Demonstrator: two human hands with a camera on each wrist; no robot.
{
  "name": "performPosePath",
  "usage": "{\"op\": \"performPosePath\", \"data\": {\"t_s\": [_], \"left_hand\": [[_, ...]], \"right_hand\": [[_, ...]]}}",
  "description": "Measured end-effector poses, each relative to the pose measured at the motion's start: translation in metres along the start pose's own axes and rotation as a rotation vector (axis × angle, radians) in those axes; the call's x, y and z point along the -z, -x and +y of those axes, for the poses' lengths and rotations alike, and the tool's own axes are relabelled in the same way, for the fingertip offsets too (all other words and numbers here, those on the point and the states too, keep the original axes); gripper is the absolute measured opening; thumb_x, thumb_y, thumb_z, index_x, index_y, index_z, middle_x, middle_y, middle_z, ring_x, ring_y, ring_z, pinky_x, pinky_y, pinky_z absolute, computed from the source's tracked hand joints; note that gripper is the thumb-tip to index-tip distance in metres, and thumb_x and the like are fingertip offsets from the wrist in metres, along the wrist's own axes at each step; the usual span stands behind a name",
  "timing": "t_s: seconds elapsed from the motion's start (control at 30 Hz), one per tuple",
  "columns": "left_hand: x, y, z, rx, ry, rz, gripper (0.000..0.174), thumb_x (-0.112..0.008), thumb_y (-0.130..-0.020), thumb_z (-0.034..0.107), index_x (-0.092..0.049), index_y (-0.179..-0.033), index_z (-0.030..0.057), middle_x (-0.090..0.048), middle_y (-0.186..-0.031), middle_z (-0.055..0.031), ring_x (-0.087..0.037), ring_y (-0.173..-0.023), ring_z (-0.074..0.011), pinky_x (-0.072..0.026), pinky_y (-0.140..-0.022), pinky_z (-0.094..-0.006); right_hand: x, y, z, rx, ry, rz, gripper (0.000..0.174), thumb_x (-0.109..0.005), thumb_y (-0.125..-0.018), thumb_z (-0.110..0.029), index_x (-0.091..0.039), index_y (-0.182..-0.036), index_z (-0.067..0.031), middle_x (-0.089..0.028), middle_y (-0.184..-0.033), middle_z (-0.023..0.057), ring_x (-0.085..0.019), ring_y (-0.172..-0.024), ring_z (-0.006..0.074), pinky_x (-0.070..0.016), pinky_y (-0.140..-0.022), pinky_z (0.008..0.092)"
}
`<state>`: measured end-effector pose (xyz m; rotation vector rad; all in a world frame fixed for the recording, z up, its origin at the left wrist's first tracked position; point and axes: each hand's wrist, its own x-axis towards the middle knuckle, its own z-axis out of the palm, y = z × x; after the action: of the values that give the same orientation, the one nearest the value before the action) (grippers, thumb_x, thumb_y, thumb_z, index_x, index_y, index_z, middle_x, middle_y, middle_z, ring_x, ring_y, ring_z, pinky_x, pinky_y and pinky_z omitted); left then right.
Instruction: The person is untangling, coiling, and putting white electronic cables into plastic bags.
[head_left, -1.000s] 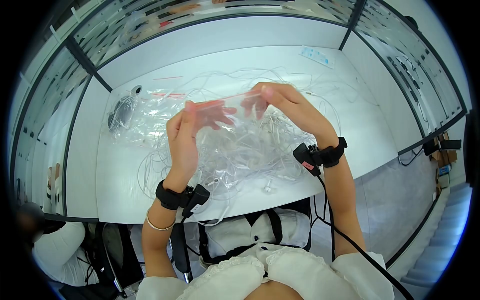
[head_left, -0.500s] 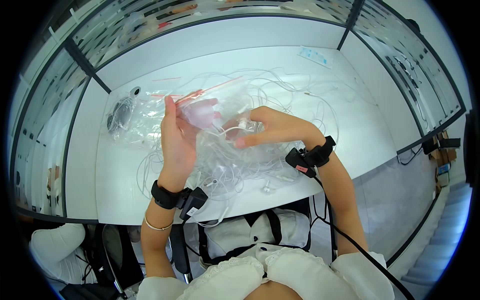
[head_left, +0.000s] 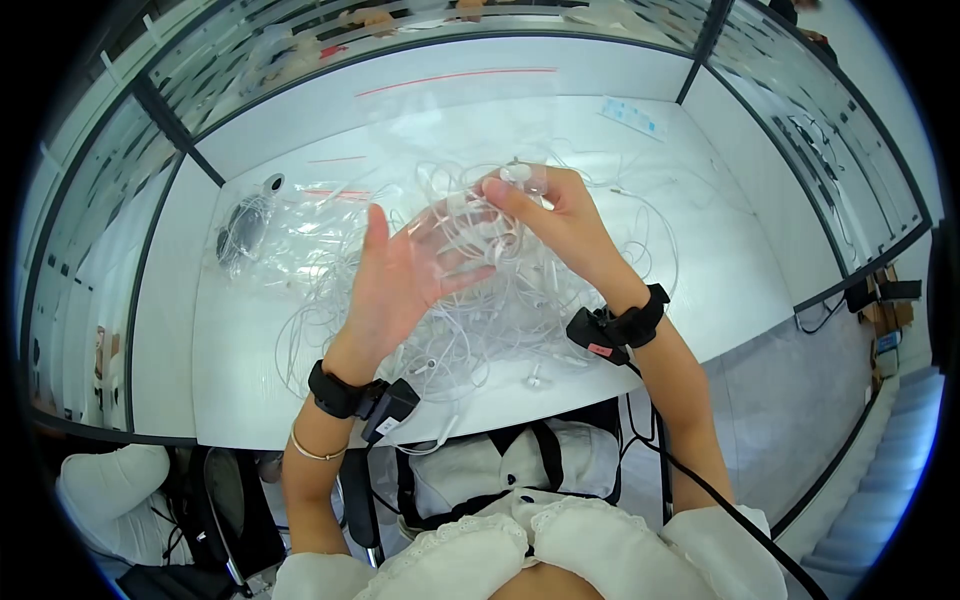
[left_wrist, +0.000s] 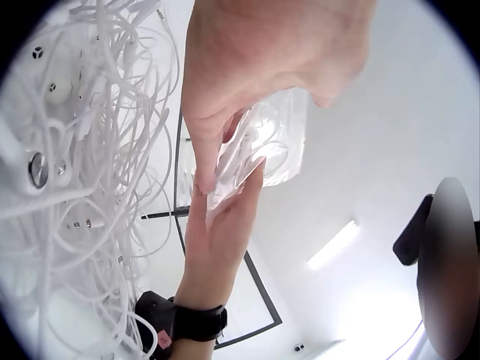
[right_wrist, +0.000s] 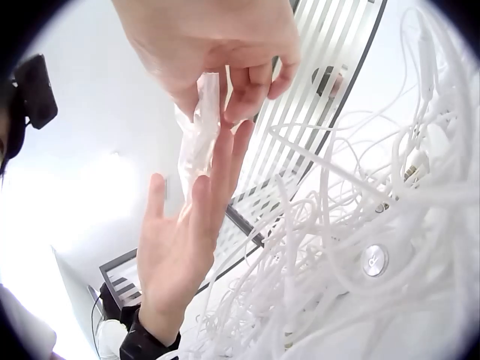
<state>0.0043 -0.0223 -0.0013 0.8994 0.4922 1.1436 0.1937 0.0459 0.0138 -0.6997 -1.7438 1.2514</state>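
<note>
A clear zip bag (left_wrist: 285,135) with a red seal line stands upright between the hands, a coiled white earphone cable (head_left: 465,222) showing through it. My right hand (head_left: 565,225) pinches the bag's right side between thumb and fingers. My left hand (head_left: 392,295) has its palm turned up and fingers spread, the fingertips behind the lower left of the bag; in the right wrist view they reach up along the plastic (right_wrist: 196,154). Below both hands lies a tangled pile of white earphones (head_left: 455,345) on the white table (head_left: 245,360).
Several clear bags (head_left: 320,235) with red seals lie at the left, beside a bagged dark coil (head_left: 240,232). A blue-and-white packet (head_left: 633,117) lies at the back right. Low white partitions (head_left: 760,180) enclose the table. A black cable (head_left: 700,480) trails from the right wrist.
First both hands held the bag's top edge; then the right hand went in with white cable. Now the bag is raised with the cable inside, and the left hand has let go of its edge.
</note>
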Motion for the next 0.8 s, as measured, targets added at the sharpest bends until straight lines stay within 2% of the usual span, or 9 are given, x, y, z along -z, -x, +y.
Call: {"op": "performPosePath", "data": {"t_s": [0.07, 0.1, 0.2, 0.3, 0.4, 0.53, 0.63, 0.73, 0.8], "left_hand": [[0.001, -0.001, -0.001, -0.002, -0.008, 0.0, 0.076, -0.027, -0.096, 0.058, -0.026, -0.143, -0.0013, -0.041, -0.141, -0.0182, -0.043, -0.129, -0.0318, -0.0375, -0.104, -0.0473], [-0.003, -0.005, 0.003, 0.032, -0.203, 0.036, 0.062, -0.051, -0.096, 0.028, -0.023, -0.143, -0.0013, -0.05, -0.132, -0.0143, -0.052, -0.121, -0.0271, -0.0447, -0.1, -0.0432], [-0.001, 0.002, -0.007, -0.014, -0.388, 0.139, 0.069, -0.063, -0.087, 0.01, -0.024, -0.144, 0.0043, -0.055, -0.125, -0.0137, -0.057, -0.113, -0.0231, -0.0506, -0.093, -0.0379], [0.0, 0.0, -0.005, -0.028, -0.363, 0.228, 0.071, -0.063, -0.086, 0.004, -0.025, -0.146, 0.0123, -0.058, -0.119, -0.0133, -0.061, -0.105, -0.0195, -0.0539, -0.088, -0.0351], [0.003, 0.0, -0.004, -0.066, -0.284, 0.244, 0.07, -0.06, -0.087, 0.002, -0.025, -0.146, 0.0183, -0.055, -0.123, -0.0143, -0.061, -0.104, -0.0193, -0.055, -0.086, -0.035], [-0.008, -0.001, 0.0, -0.096, -0.249, 0.206, 0.077, -0.054, -0.087, -0.002, -0.014, -0.149, 0.0205, -0.041, -0.139, -0.0158, -0.06, -0.108, -0.0228, -0.0537, -0.09, -0.0383], [-0.002, -0.001, 0.0, -0.125, -0.327, 0.222, 0.077, -0.054, -0.087, 0.006, -0.011, -0.15, 0.0207, -0.037, -0.142, -0.0178, -0.062, -0.106, -0.0284, -0.054, -0.085, -0.0376], [0.0, -0.001, 0.003, -0.143, -0.365, 0.245, 0.075, -0.054, -0.087, 0.012, -0.013, -0.15, 0.0188, -0.038, -0.142, -0.0189, -0.063, -0.102, -0.0299, -0.0536, -0.081, -0.0358], [-0.001, 0.0, 0.005, -0.158, -0.368, 0.248, 0.073, -0.053, -0.087, 0.014, -0.015, -0.149, 0.0168, -0.039, -0.141, -0.0192, -0.064, -0.1, -0.0294, -0.0529, -0.08, -0.0348]], "right_hand": [[0.002, -0.003, 0.006, 0.047, 0.074, 0.013, 0.031, -0.065, -0.088, -0.026, -0.065, -0.106, -0.0001, -0.067, -0.087, 0.0055, -0.059, -0.074, 0.0087, -0.0476, -0.066, 0.0245], [0.001, -0.002, 0.004, -0.005, 0.038, -0.023, 0.032, -0.065, -0.088, -0.026, -0.064, -0.108, -0.0002, -0.067, -0.087, 0.0052, -0.059, -0.074, 0.0088, -0.0473, -0.067, 0.0243], [0.0, -0.001, 0.002, -0.105, -0.026, -0.126, 0.035, -0.066, -0.087, -0.025, -0.062, -0.112, -0.0007, -0.067, -0.086, 0.0045, -0.059, -0.074, 0.009, -0.0466, -0.068, 0.024], [0.01, -0.004, 0.011, -0.127, -0.002, -0.185, 0.036, -0.065, -0.087, -0.025, -0.061, -0.113, -0.0016, -0.067, -0.088, 0.0044, -0.059, -0.076, 0.0092, -0.0466, -0.07, 0.0244], [0.014, -0.006, 0.007, -0.197, 0.001, -0.178, 0.035, -0.063, -0.088, -0.026, -0.06, -0.114, -0.0023, -0.068, -0.09, 0.0056, -0.06, -0.078, 0.0095, -0.0471, -0.071, 0.025], [0.011, -0.005, 0.005, -0.211, -0.09, -0.14, 0.036, -0.06, -0.09, -0.025, -0.058, -0.118, -0.0023, -0.069, -0.092, 0.0081, -0.063, -0.078, 0.0114, -0.049, -0.069, 0.0249], [0.02, -0.009, 0.003, -0.183, -0.144, -0.12, 0.038, -0.058, -0.091, -0.024, -0.057, -0.122, -0.003, -0.069, -0.097, 0.0095, -0.064, -0.077, 0.0106, -0.0499, -0.068, 0.0233], [0.056, -0.028, 0.013, -0.113, -0.124, 0.003, 0.04, -0.056, -0.091, -0.022, -0.054, -0.124, -0.0006, -0.068, -0.104, 0.015, -0.066, -0.076, 0.0124, -0.0531, -0.069, 0.0246], [0.106, -0.044, 0.034, -0.042, -0.15, 0.101, 0.038, -0.055, -0.091, -0.023, -0.055, -0.121, 0.0007, -0.066, -0.109, 0.0141, -0.065, -0.087, 0.0146, -0.051, -0.076, 0.0261]]}}
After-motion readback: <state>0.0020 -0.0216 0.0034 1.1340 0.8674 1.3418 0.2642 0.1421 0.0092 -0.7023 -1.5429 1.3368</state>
